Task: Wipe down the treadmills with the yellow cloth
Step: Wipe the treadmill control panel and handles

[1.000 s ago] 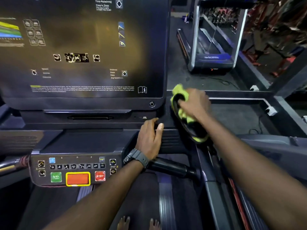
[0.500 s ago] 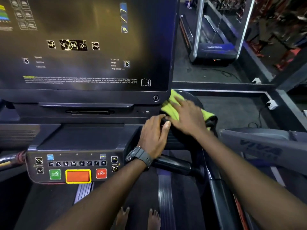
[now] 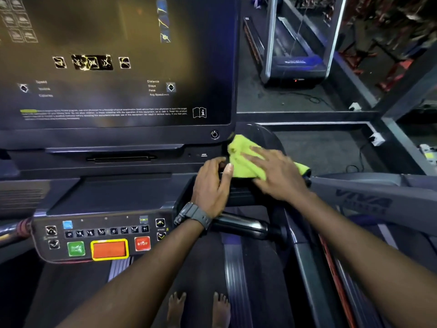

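I stand on a dark treadmill with a large console screen [image 3: 113,67] and a button panel [image 3: 104,237] below it. The yellow cloth [image 3: 241,159] lies on the console's right corner, just below the screen's lower right edge. My right hand [image 3: 276,174] lies flat on the cloth with straight fingers, pressing it onto the surface. My left hand [image 3: 210,185], with a dark watch at the wrist, rests on the console edge just left of the cloth, its fingers bent over the edge and their tips touching the cloth.
A black handlebar grip [image 3: 238,224] juts out under my left wrist. The grey right side rail [image 3: 369,200] runs off to the right. My bare feet [image 3: 198,308] stand on the belt. Another treadmill [image 3: 295,58] stands further back on the right.
My right hand went from gripping the bunched cloth on the right upright to pressing it flat on the console corner, sliding left toward my left hand. The left hand stayed put.
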